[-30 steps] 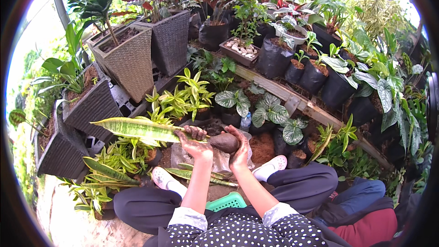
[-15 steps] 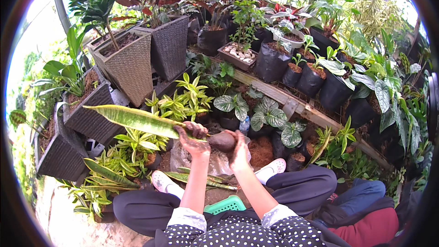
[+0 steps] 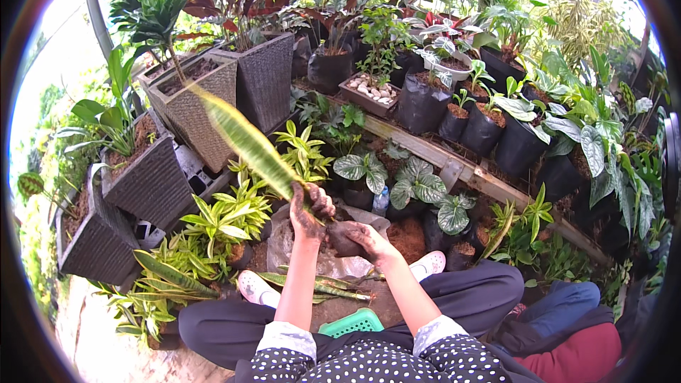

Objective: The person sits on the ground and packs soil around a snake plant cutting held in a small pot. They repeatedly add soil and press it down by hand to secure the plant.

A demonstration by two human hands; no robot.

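A long snake plant leaf [image 3: 247,140], green with yellow edges, slants up to the far left. My left hand [image 3: 306,214], smeared with soil, is closed around its lower end. Below that end is a rounded dark brown clump [image 3: 345,239], seemingly soil, and my right hand [image 3: 369,241] grips it from the right side. The join between leaf and clump is partly hidden by my fingers. Beneath both hands lies a crumpled grey plastic sheet [image 3: 281,245] with dark soil on it. More cut snake plant leaves [image 3: 333,289] rest on the ground between my legs.
A green perforated plastic basket [image 3: 352,323] sits close to my lap. Leafy plants [image 3: 220,220] crowd the left, beside tall textured pots [image 3: 195,110]. Black planting bags [image 3: 423,103] line the back right. Another person's leg [image 3: 560,312] is at the lower right.
The leaf has swung from nearly level to a steeper upward slant. Both hands and the brown clump have come down slightly toward the plastic sheet, still gripping.
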